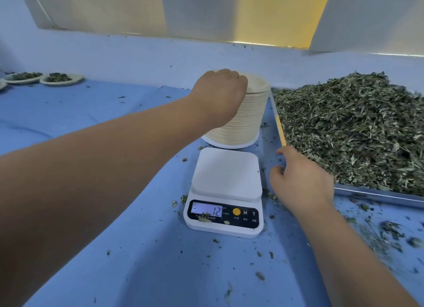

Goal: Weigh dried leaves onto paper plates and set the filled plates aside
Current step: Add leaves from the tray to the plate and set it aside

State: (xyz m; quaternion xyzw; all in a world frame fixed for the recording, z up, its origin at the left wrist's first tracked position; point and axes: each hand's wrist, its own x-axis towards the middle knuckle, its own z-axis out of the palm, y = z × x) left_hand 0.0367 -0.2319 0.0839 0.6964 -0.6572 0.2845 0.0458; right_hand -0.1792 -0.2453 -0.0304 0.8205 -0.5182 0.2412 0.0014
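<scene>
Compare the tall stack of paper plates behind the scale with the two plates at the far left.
The tall stack of beige paper plates shows no leaves on top; the two single beige paper plates each carry dried green leaves. The stack stands high, the left hand curled over its top; the two lie flat, side by side, untouched. Both are round, beige, on the blue cloth.

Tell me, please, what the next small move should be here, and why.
Probably lift the top plate off the stack of paper plates and set it on the scale: the left hand grips the stack's top rim, the scale's platform is bare, and its display reads minus 12.
</scene>
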